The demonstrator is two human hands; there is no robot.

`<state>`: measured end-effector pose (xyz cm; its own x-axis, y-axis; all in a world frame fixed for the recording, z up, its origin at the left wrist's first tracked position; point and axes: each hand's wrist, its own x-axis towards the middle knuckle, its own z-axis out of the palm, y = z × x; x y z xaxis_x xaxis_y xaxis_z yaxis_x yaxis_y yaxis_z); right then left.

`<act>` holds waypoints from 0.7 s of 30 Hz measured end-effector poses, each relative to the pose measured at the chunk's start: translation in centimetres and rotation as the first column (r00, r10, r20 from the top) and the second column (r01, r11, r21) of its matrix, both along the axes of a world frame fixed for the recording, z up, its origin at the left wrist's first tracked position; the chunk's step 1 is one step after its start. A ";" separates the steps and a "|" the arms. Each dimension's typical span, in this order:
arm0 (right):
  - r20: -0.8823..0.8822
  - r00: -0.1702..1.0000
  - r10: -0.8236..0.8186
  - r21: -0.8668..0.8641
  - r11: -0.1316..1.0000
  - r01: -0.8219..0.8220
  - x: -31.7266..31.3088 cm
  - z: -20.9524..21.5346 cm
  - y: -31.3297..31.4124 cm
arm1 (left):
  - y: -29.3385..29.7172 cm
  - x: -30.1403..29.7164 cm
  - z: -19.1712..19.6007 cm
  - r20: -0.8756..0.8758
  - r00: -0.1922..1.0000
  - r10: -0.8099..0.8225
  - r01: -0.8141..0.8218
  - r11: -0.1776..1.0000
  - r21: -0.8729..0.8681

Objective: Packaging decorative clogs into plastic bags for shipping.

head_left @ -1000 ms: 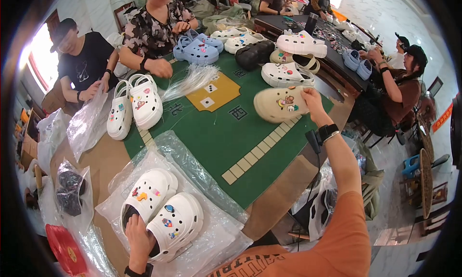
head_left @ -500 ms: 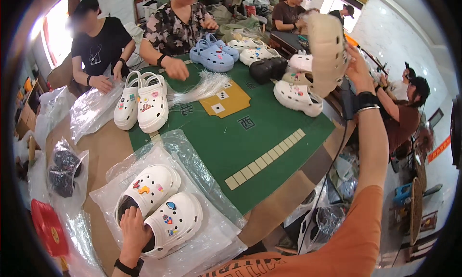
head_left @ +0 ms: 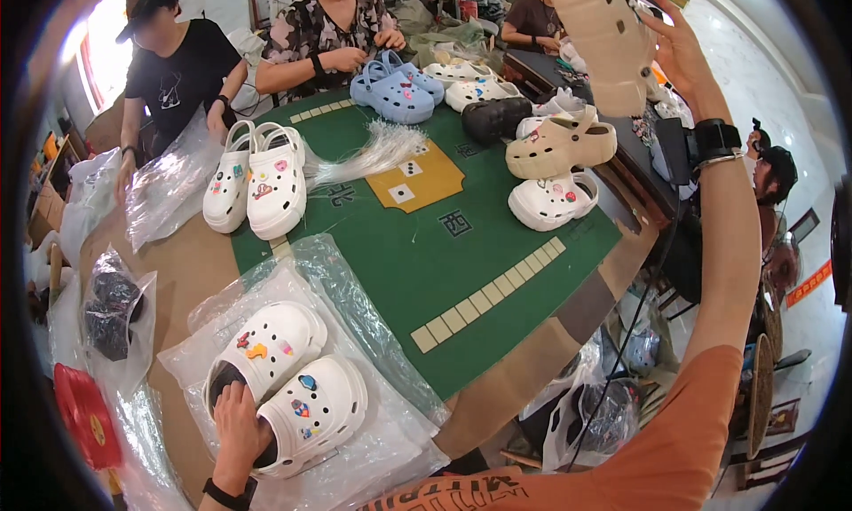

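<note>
A pair of white clogs with colourful charms lies on a clear plastic bag close to me. My left hand reaches into their heel openings, fingers curled over the adjoining sides; some fingertips are hidden inside. High at the upper right, my right hand grips a beige clog by its side, tilted nearly upright. Below it, another beige clog rests on or against a white clog at the table's right side.
More white clogs, blue clogs and a black clog stand on the green table mat, near a bundle of clear strands. Two people work across the table, one handling a plastic bag. A black cable hangs beside my right arm.
My right hand has lifted the beige clog up and slightly right, uncovering the other beige clog. My left hand stays at the white clogs. The person opposite has drawn their hand back from the strands.
</note>
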<state>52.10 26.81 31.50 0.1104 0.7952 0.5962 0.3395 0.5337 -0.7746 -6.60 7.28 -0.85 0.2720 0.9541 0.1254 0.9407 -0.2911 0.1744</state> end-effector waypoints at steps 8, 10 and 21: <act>0.234 0.963 0.130 -0.329 0.943 -0.047 -7.9 -2.4 -5.1 | 0.2 0.7 0.6 0.011 1.000 -0.001 0.001 1.000 0.001; 0.219 0.968 0.125 -0.418 0.908 -0.023 -12.8 -7.0 -8.1 | -0.1 0.2 0.4 0.000 1.000 -0.004 0.004 1.000 0.024; -0.144 0.986 0.080 -0.774 0.611 -0.162 -16.2 -24.3 -16.3 | 0.2 0.1 0.5 0.012 0.999 -0.045 0.045 0.999 0.004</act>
